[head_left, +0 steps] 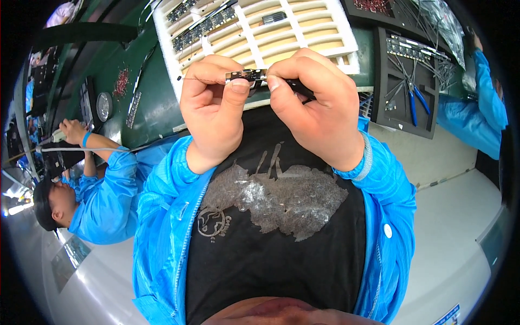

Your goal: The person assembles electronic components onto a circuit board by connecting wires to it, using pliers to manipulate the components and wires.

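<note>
The head view looks down on two bare hands meeting at the near edge of a white foam tray [351, 43]. Between them is a small circuit board [246, 75], held up just in front of that edge, around the middle of its length. The left hand [213, 116] pinches the board's left end between thumb and curled fingers, and a thin wire [196, 80] runs out leftward beside its knuckles. The right hand [319, 105] has thumb and forefinger closed on the board's right end; a dark piece shows under its fingers, too hidden for me to name.

From here I see more circuit boards [205, 28] lying in the compartments toward the tray's far left corner. The tray rests on a green worktop [154, 105], with small red parts [121, 82] scattered to its left and a round clear dish [104, 106] beyond them. To the right, blue-handled pliers [413, 105] lie near the near edge of a black foam tray [431, 129]. A co-worker in blue [108, 200] sits at the left.
</note>
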Demonstrator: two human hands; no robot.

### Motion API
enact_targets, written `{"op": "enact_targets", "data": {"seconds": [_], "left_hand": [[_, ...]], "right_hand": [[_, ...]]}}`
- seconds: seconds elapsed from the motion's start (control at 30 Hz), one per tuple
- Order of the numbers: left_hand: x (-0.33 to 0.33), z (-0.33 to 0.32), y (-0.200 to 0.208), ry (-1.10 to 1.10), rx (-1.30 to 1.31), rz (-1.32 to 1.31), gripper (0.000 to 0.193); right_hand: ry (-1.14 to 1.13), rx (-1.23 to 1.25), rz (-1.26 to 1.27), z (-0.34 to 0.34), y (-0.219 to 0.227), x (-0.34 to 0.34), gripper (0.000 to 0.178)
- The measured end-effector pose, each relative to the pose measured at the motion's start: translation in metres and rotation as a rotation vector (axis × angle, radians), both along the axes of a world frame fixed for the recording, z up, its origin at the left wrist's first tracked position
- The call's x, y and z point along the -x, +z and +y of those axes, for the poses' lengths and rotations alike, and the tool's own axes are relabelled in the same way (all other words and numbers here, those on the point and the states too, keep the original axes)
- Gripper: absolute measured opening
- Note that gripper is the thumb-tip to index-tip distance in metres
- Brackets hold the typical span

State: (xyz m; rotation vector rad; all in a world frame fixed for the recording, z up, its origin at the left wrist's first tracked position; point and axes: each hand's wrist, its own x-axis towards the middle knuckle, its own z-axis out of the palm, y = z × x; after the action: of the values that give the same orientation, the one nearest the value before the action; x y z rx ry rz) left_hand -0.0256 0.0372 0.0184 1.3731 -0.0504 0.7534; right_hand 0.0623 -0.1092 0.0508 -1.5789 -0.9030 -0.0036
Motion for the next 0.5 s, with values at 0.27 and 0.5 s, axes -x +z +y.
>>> {"op": "enact_targets", "data": {"seconds": [0.27,0.5], "left_hand": [[0.003,-0.009,-0.001,0.108,-0.100,-0.010,0.018],[-0.001,-0.012,-0.004,0.084,-0.045,-0.071,0.020]], "right_hand": [[-0.025,-0.031,-0.005,-0.001,-0.002,0.003,0.007],[-0.067,-0.124,-0.171,0.001,-0.013,-0.001,0.011]]}}
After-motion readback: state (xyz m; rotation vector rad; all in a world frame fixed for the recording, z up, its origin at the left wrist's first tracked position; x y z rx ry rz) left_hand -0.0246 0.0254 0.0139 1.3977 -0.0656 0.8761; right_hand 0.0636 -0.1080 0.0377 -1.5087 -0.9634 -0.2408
